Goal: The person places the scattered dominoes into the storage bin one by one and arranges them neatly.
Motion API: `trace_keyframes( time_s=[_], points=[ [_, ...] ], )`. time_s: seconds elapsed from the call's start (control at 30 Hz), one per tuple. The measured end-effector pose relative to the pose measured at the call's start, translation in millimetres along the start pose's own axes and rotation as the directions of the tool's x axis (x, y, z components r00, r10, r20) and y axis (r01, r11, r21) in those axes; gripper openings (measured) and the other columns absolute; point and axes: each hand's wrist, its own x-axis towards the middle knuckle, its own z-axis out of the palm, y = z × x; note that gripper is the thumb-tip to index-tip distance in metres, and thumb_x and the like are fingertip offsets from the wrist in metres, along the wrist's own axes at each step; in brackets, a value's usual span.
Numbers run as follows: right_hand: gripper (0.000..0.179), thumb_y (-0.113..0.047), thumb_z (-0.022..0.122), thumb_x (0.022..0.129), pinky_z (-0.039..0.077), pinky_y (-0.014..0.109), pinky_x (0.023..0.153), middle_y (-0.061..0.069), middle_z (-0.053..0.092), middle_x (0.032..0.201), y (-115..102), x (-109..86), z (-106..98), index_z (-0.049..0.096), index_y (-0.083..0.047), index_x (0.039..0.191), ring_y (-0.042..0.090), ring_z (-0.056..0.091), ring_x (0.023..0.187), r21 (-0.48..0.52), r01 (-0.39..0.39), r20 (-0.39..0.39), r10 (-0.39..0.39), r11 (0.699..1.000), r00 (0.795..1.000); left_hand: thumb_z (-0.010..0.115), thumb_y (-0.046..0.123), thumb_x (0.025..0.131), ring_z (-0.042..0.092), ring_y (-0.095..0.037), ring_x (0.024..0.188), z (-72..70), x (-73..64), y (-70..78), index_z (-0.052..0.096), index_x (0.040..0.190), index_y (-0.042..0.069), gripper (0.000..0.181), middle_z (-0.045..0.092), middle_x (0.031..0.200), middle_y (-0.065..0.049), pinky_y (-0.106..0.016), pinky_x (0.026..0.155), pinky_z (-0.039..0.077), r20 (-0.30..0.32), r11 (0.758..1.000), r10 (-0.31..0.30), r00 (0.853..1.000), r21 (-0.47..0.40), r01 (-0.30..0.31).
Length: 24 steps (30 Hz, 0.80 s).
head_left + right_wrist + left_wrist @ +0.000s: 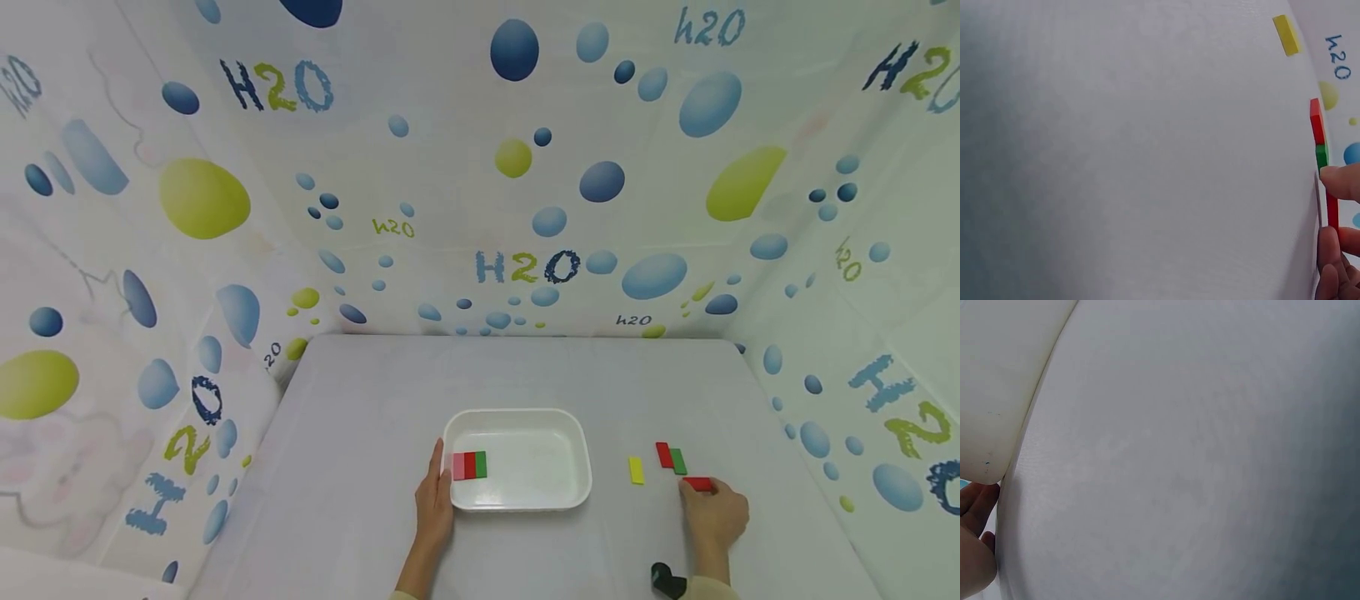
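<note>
Along the left side of a white tray [517, 507], my left hand [435, 500] rests with fairly straight fingers against its outer wall. Inside the tray at the left lie a pink block [458, 467], a red block [469, 465] and a green block [481, 464], side by side. My right hand [717, 515] pinches another flat red block [698, 483] between thumb and fingers, right of the tray. Just beyond that hand lie a second red block [663, 455] and a green block [678, 462], touching each other.
A yellow block [636, 471] lies on the white table [360, 467] between the tray and the right hand. A black object [666, 580] shows by the right wrist. Sheets [450, 167] printed with blue and green dots surround the table at the back and sides.
</note>
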Motion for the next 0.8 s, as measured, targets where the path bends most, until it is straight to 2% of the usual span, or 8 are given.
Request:
trace_keyframes(
  time_s=[0.17, 0.33, 0.5, 0.6, 0.73, 0.8],
  points=[
    [0.049, -0.011, 0.065, 0.089, 0.04, 0.059, 0.101, 0.034, 0.044, 0.124, 0, -0.6, -3, 0.052, 0.015, 0.128, 0.047, 0.038, 0.12, 0.05, -0.035, 0.003, 0.035, 0.998, 0.999, 0.042, 0.011, 0.102, 0.044, -0.034, 0.138, -0.2, -0.5, -0.5, 0.037, 0.151, 0.013, 0.05, 0.048, 0.149, -0.013, -0.046, 0.114, 0.034, -0.009, 1.0, 0.014, 1.0, 0.004, -0.014],
    [0.049, -0.01, 0.065, 0.089, 0.04, 0.059, 0.1, 0.033, 0.043, 0.122, 0, -2.7, -7, 0.053, 0.016, 0.127, 0.046, 0.037, 0.118, 0.063, -0.031, 0.009, 0.031, 0.998, 0.999, 0.042, 0.01, 0.101, 0.042, -0.028, 0.14, -1.3, -1.3, 1.4, 0.036, 0.152, 0.016, 0.052, 0.047, 0.15, -0.009, -0.047, 0.115, 0.031, 0.008, 1.0, -0.021, 1.0, -0.02, 0.021],
    [0.051, -0.01, 0.064, 0.088, 0.041, 0.059, 0.1, 0.033, 0.041, 0.123, 2, -2.2, -11, 0.051, 0.017, 0.129, 0.046, 0.037, 0.117, 0.074, -0.032, 0.018, 0.03, 0.997, 0.999, 0.042, 0.01, 0.101, 0.042, -0.03, 0.14, -1.9, -1.3, 2.3, 0.035, 0.152, 0.014, 0.051, 0.046, 0.15, -0.011, -0.049, 0.115, 0.031, 0.013, 0.999, -0.02, 1.0, -0.026, 0.02],
    [0.052, -0.01, 0.064, 0.088, 0.044, 0.056, 0.094, 0.033, 0.041, 0.122, 3, -0.3, -13, 0.05, 0.017, 0.131, 0.045, 0.039, 0.114, 0.087, -0.03, 0.018, 0.028, 0.996, 0.999, 0.041, 0.01, 0.102, 0.042, -0.031, 0.14, -1.7, -1.4, 2.5, 0.035, 0.152, 0.013, 0.051, 0.046, 0.15, -0.011, -0.052, 0.114, 0.031, 0.016, 0.999, -0.021, 1.0, -0.029, 0.022],
    [0.052, -0.01, 0.066, 0.089, 0.047, 0.046, 0.082, 0.033, 0.041, 0.122, 0, 1.3, -19, 0.05, 0.016, 0.131, 0.044, 0.043, 0.109, 0.098, -0.014, 0.011, 0.013, 0.995, 1.0, 0.041, 0.011, 0.102, 0.042, -0.032, 0.14, -1.0, -0.9, 1.7, 0.035, 0.152, 0.013, 0.051, 0.046, 0.15, -0.012, -0.054, 0.114, 0.031, 0.013, 1.0, -0.019, 1.0, -0.018, 0.019],
    [0.053, -0.009, 0.067, 0.088, 0.047, 0.045, 0.083, 0.034, 0.04, 0.124, -3, 1.3, -23, 0.049, 0.016, 0.132, 0.044, 0.046, 0.108, 0.113, -0.005, 0.007, 0.004, 0.994, 1.0, 0.041, 0.01, 0.102, 0.042, -0.034, 0.139, -1.1, -0.6, 1.6, 0.035, 0.152, 0.013, 0.051, 0.046, 0.15, -0.013, -0.055, 0.114, 0.032, 0.011, 1.0, -0.009, 1.0, -0.016, 0.009]
  ],
)
